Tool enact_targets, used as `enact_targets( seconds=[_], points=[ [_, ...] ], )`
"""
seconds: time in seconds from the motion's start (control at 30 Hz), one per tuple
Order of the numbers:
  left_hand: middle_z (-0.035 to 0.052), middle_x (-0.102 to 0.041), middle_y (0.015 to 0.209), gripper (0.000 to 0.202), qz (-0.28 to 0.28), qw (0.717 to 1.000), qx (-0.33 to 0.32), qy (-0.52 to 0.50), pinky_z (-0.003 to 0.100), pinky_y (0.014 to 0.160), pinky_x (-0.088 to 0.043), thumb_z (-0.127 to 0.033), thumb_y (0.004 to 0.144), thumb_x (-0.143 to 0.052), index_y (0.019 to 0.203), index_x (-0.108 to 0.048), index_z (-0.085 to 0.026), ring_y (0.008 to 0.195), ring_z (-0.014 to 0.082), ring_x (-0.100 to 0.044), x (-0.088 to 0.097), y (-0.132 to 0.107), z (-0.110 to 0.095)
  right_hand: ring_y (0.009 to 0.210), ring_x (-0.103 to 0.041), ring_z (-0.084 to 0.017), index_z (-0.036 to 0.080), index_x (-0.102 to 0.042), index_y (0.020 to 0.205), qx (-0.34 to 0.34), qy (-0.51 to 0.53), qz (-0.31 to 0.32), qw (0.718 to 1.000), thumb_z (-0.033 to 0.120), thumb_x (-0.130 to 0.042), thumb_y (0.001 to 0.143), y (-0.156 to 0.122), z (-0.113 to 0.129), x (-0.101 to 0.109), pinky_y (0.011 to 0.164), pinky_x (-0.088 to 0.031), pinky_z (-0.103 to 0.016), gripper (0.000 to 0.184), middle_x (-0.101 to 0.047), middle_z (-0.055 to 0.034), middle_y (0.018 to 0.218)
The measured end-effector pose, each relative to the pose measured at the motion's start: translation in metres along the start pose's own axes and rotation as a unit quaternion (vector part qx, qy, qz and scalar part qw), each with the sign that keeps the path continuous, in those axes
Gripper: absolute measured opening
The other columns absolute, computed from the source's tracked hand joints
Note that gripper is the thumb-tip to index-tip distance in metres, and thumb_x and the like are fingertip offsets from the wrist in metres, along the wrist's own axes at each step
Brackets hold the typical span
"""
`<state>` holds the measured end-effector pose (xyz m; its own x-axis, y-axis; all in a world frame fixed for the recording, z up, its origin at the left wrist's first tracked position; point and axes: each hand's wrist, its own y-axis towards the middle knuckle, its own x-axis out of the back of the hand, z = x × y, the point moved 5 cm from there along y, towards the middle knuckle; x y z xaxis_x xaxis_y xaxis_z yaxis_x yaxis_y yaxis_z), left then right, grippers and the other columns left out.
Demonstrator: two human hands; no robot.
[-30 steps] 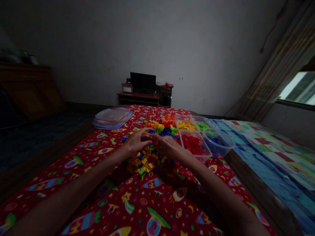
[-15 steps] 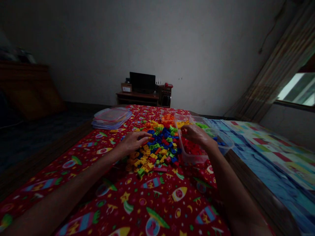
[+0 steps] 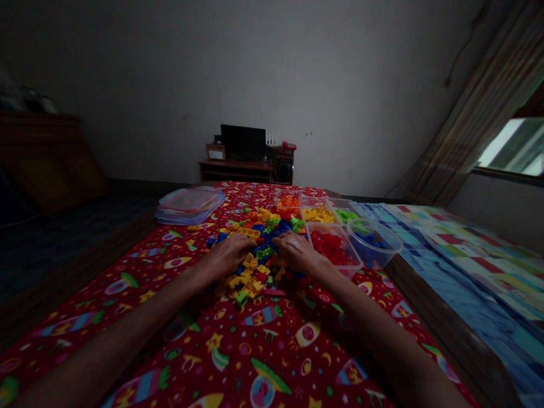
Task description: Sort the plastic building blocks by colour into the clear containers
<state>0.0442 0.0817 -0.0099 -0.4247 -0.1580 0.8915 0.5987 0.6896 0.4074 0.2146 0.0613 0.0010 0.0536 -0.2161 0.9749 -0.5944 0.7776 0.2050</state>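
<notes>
Toy blocks (image 3: 251,276) heaped on a red rocket-print cloth (image 3: 314,362), both hands in the pile.
So the cloth covers the counter (image 3: 433,317), with bare wood showing along the right edge, and the mixed blocks sit mid-cloth. Left hand (image 3: 233,252) and right hand (image 3: 296,251) are on either side of the heap, apart from each other, fingers curled down; can't tell if either's pinching a block. Clear plastic tubs (image 3: 356,266) of sorted colours sit right of the pile, stacked lids (image 3: 190,205) far left. Room's pretty dim: grey wall (image 3: 361,90) at the far end, black screen (image 3: 243,141) on a low wooden stand (image 3: 233,164), wooden cabinet (image 3: 46,161) left, checked bedding (image 3: 463,266) right, curtain (image 3: 471,119) beside a bright window (image 3: 512,147).
</notes>
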Motion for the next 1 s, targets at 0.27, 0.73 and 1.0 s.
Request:
enact_targets(
  seconds=[0.27, 0.73, 1.0],
  points=[
    [0.0063, -0.070, 0.104, 0.038, 0.009, 0.999, 0.038, -0.013, 0.030, 0.085, -0.050, -0.008, 0.074, -0.053, 0.108, -0.066, -0.019, 0.096, 0.0193, -0.063, 0.000, 0.001, 0.010, 0.081, -0.050, -0.017, 0.014, -0.062, 0.095, 0.004, 0.015, -0.062, 0.998, 0.010, -0.043, 0.088, 0.004, -0.016, -0.021, 0.075, -0.038, -0.027, 0.021, -0.061, -0.0081, 0.086],
    [0.0039, -0.067, 0.095, 0.045, 0.036, 0.986, 0.135, -0.096, 0.027, 0.074, -0.052, -0.017, 0.062, -0.061, 0.107, -0.069, -0.021, 0.087, 0.0200, -0.064, 0.022, 0.004, 0.012, 0.073, -0.045, -0.016, 0.014, -0.059, 0.093, 0.037, 0.049, -0.175, 0.983, 0.014, -0.047, 0.087, -0.008, -0.020, -0.009, 0.068, -0.037, -0.027, 0.013, -0.055, -0.0064, 0.081],
    [0.0034, -0.069, 0.090, 0.048, -0.047, 0.943, 0.169, -0.281, 0.034, 0.077, -0.054, -0.037, 0.062, -0.069, 0.106, -0.066, -0.018, 0.086, 0.0218, -0.065, 0.017, 0.007, 0.017, 0.087, -0.049, -0.018, 0.014, -0.048, 0.114, 0.069, 0.115, -0.205, 0.970, 0.015, -0.044, 0.090, -0.010, 0.006, 0.014, 0.076, -0.040, -0.029, 0.024, -0.057, -0.0098, 0.097]
  ],
)
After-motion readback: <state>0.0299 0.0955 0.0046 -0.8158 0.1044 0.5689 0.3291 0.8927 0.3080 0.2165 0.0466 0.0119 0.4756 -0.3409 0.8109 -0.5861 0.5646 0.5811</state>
